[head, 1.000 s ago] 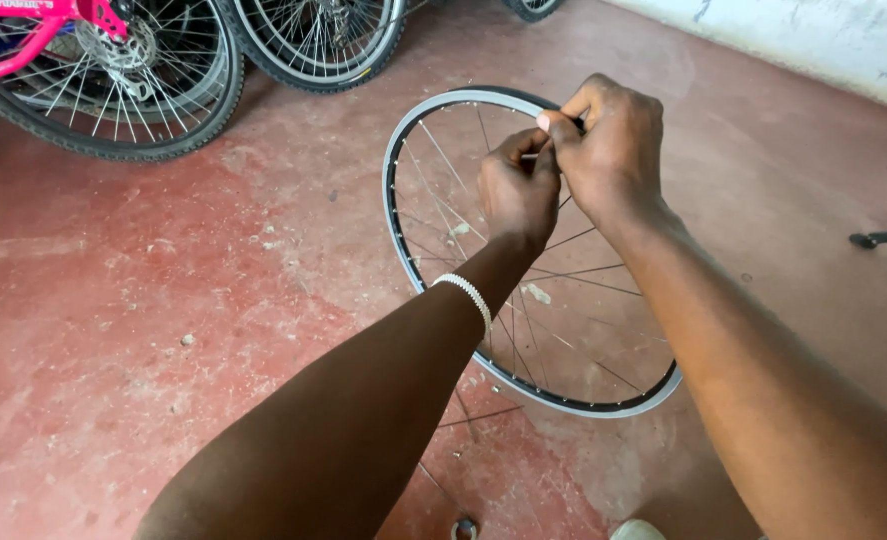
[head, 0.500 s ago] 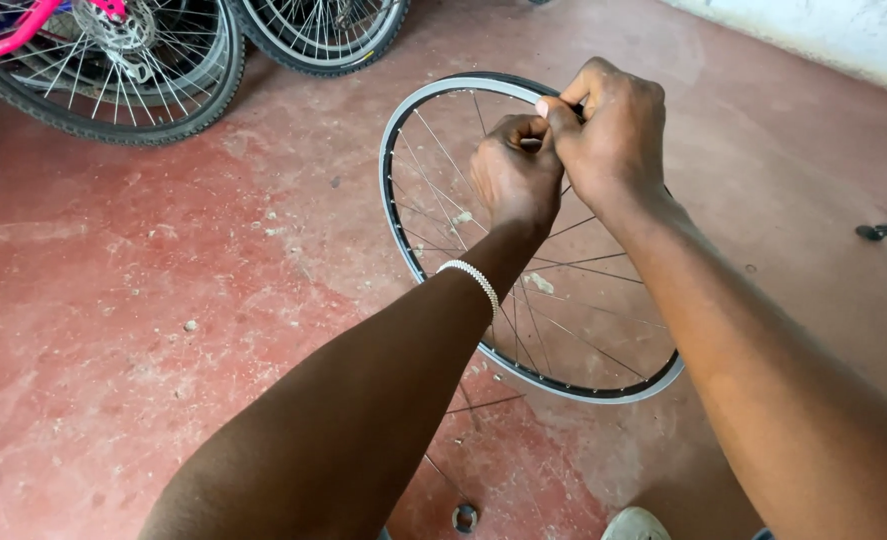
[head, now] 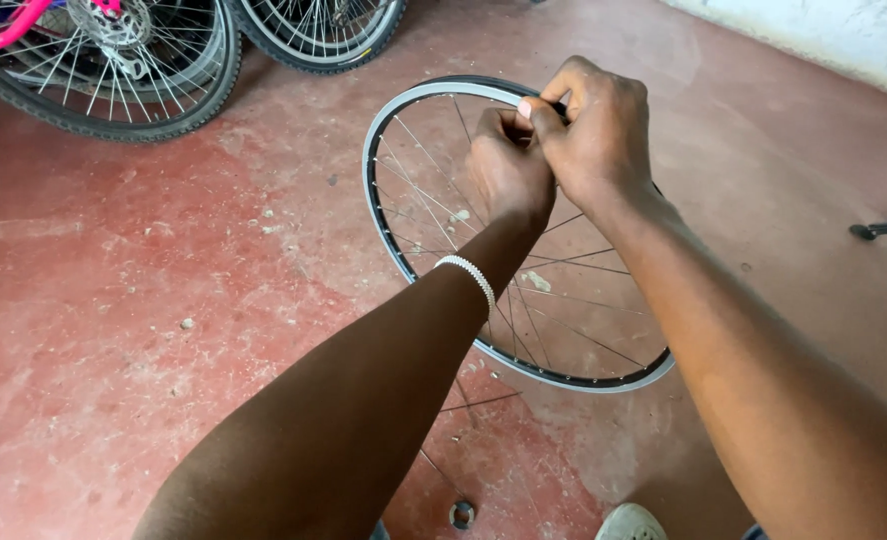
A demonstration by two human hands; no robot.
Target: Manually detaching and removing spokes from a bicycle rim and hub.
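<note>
Red concrete floor is lying under a bare bicycle rim. Both hands, left hand and right hand, are pinching closed fingers on its top edge.

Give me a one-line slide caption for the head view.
Both hands, left hand and right hand, pinch the top of a bare bicycle rim over a red concrete floor.
</note>
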